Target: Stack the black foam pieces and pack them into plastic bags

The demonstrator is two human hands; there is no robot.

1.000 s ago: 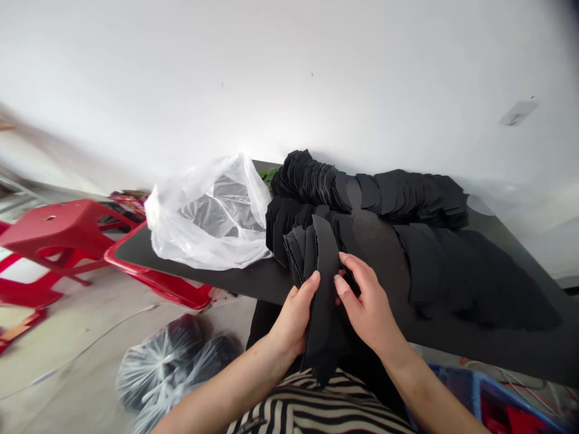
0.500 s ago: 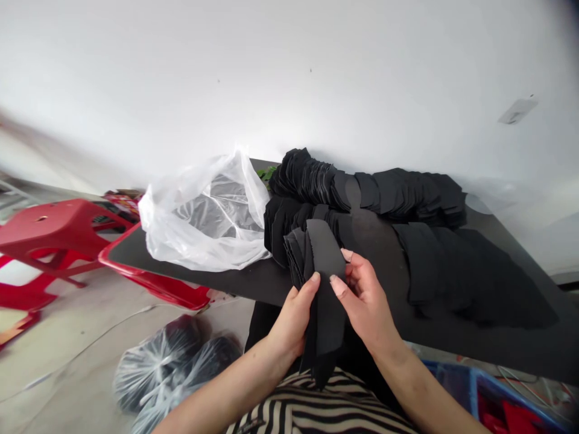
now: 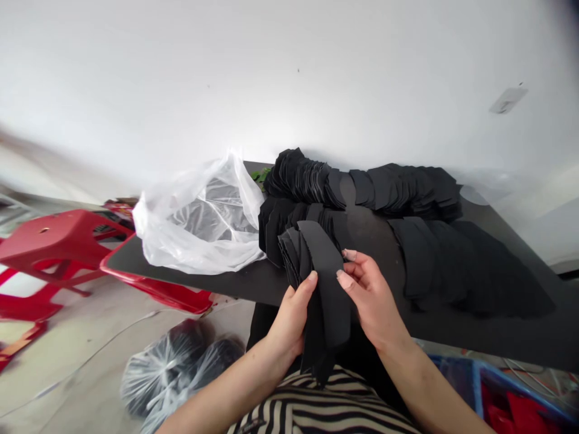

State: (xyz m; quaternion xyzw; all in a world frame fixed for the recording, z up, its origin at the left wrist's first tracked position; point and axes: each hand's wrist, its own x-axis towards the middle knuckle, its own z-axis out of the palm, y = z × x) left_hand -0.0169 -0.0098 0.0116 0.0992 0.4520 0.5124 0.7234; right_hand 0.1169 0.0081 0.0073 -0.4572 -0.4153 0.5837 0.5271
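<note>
My left hand (image 3: pixel 289 319) is closed around a small stack of black fabric pieces (image 3: pixel 293 256), with its thumb pressed on the front. The pieces look flat and strip-like, fanned at the top and hanging down toward my lap. On the right of this stack, the front black fabric piece (image 3: pixel 329 289) stands a little apart from the others. My right hand (image 3: pixel 373 301) pinches that piece's right edge, thumb in front and fingertips at the rim; the exact contact is partly hidden. Just behind my hands, more black pieces (image 3: pixel 275 226) lie stacked on the dark table (image 3: pixel 235 288).
Long overlapping rows of black pieces (image 3: pixel 407 190) lie along the wall, others (image 3: pixel 456 265) to the right. An open white plastic bag (image 3: pixel 158 247) sits on the table's left. Red stools (image 3: pixel 58 235), tied plastic bags (image 3: pixel 158 367) and a blue crate (image 3: pixel 479 386) stand below.
The front piece has swung slightly rightward at its lower end, away from the stack. My right thumb has moved toward its right edge. The left hand keeps its hold.
</note>
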